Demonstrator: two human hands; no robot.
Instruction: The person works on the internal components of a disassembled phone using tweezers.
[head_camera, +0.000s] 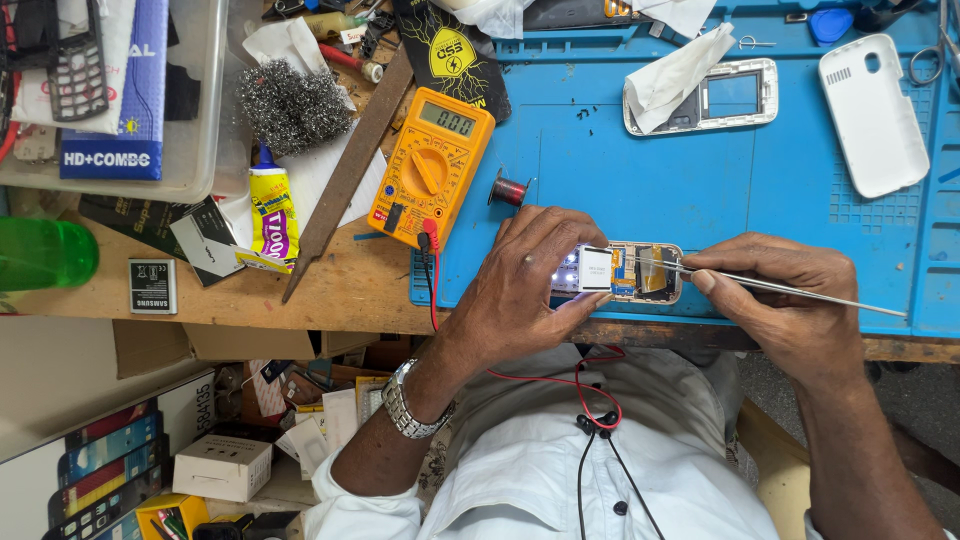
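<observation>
An opened phone circuit board (630, 272) with small lit white lights lies near the front edge of a blue work mat (700, 190). My left hand (525, 285) grips the board's left end and holds it down. My right hand (780, 295) pinches long metal tweezers (800, 290), whose tip reaches left onto the board. A watch sits on my left wrist.
An orange multimeter (432, 165) lies left of the mat, its red and black leads trailing toward my lap. A white phone frame (735, 95) under a tissue and a white back cover (875, 112) lie at the mat's far side. A glue tube (272, 212), a metal file (345, 175) and steel wool (293, 103) sit on the wooden bench.
</observation>
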